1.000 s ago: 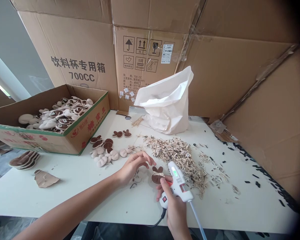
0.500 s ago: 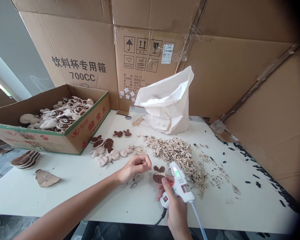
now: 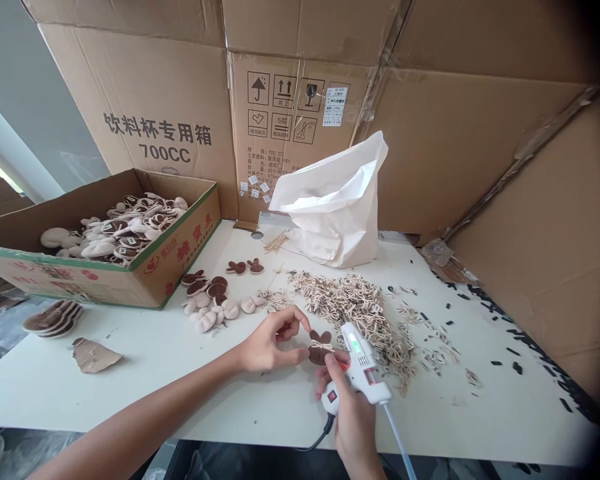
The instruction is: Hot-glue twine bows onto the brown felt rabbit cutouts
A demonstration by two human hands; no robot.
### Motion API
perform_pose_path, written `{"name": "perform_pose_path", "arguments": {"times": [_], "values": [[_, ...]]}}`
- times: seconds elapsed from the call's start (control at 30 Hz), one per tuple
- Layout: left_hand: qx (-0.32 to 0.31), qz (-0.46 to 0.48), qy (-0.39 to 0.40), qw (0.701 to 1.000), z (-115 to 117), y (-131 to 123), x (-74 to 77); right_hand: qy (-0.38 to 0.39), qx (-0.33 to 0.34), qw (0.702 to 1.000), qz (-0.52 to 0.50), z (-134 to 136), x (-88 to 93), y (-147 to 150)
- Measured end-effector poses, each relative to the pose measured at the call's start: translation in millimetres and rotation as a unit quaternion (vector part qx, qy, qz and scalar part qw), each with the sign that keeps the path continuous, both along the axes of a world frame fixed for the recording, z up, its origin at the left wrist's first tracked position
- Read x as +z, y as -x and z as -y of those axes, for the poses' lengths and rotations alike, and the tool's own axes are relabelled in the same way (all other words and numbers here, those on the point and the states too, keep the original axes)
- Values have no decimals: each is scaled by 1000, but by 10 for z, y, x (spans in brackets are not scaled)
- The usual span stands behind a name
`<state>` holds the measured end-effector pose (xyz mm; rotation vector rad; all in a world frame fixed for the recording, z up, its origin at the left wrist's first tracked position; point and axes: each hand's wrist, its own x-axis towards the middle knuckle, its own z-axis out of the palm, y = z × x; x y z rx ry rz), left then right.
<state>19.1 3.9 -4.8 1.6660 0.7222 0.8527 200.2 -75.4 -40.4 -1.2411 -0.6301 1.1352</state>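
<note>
My right hand (image 3: pixel 353 413) is wrapped around a white glue gun (image 3: pixel 360 367) with a green-lit panel and a glue stick in its rear. Its thumb and fingers also pinch a small brown felt rabbit piece (image 3: pixel 320 348) that has a pale string bow across its middle. My left hand (image 3: pixel 275 340) is at the piece's left side, thumb and forefinger spread apart, their tips close to the ear and lower edge. Whether those tips touch the felt I cannot tell. Just behind the glue gun lies a heap of pale string bows (image 3: pixel 350 307).
An open carton (image 3: pixel 185 250) of plush pieces stands at left. Loose brown and cream rabbit pieces (image 3: pixel 217 290) lie ahead of my left arm. A white paper bag (image 3: pixel 330 227) stands at the back. Black bits (image 3: pixel 517 368) are scattered at right; a power cord (image 3: pixel 323 433) hangs over the front edge.
My left hand has shifted slightly right, toward the rabbit piece, and its thumb and forefinger have spread from a pinch. The right hand with glue gun and piece has barely moved.
</note>
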Motion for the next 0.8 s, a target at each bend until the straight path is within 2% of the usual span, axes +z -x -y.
{"name": "perform_pose_path", "arguments": {"times": [0.1,0.2,0.33,0.43,0.53,0.63,0.7,0.8], "values": [[6,-19,-17,1000,1,2,8,-1,-1,1000,4,7,-26,-8],[27,-77,-72,994,7,-2,13,-1,-6,1000,3,6,-23,-8],[76,-166,-178,967,25,-39,-37,-6,-13,1000,5,-2,-4,-1],[123,-216,-218,944,29,-81,-119,-4,-16,1000,10,-3,5,5],[175,-238,-210,932,18,-105,-179,2,-21,1000,12,2,14,12],[208,-199,-174,942,5,-97,-165,1,-21,1000,13,5,12,14],[203,-135,-130,961,0,-80,-121,-1,-19,1000,12,4,-1,9],[148,-9,-32,988,-6,-54,-47,-4,-18,1000,7,2,-29,-3]]}}
